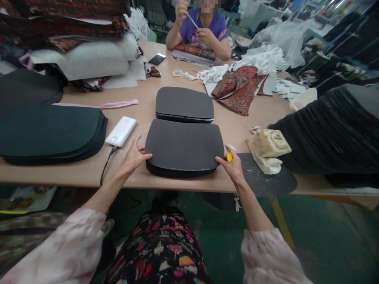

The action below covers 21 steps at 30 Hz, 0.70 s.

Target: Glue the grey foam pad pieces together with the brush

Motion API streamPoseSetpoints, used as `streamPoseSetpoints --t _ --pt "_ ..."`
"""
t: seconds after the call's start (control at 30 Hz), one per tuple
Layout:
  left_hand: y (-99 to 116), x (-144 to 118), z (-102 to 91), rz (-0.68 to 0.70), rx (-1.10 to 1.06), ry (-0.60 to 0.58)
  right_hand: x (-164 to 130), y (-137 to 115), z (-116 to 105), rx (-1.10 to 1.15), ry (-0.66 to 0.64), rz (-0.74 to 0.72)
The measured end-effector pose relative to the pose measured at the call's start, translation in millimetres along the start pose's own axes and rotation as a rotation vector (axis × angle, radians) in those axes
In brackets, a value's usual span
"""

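Both hands on the near black foam pad [184, 146], which lies flat at the table [148, 98] front edge. Left hand [133, 156] is open, fingers spread, thumb on the pad's left corner. Right hand [233, 165] presses the right edge with fingertips while curled around a small yellow tool [229, 156]. Progress read: the pad looks bare, with no patterned cover on it, so early in its cycle. A second pad [184, 104] sits just behind, a stack of black sheets [50, 134] at left, red patterned fabric [237, 88] beyond. Glue-crusted block [268, 148] sits near the right hand.
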<state>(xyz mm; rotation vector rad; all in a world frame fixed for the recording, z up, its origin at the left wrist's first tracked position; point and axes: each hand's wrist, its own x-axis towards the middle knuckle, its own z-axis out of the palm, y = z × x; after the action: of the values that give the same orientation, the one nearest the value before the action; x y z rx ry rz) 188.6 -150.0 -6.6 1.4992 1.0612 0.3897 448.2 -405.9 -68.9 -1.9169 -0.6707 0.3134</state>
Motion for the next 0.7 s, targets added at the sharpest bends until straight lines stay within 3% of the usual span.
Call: streamPoseSetpoints --t 0.23,0.7 --pt "-4 -2 2.4 0.008 0.085 0.006 -3 -5 10 -0.125 0.036 -0.001" --pt "-44 17 1.4 0.121 0.207 0.016 -3 6 19 -0.155 -0.009 -0.001"
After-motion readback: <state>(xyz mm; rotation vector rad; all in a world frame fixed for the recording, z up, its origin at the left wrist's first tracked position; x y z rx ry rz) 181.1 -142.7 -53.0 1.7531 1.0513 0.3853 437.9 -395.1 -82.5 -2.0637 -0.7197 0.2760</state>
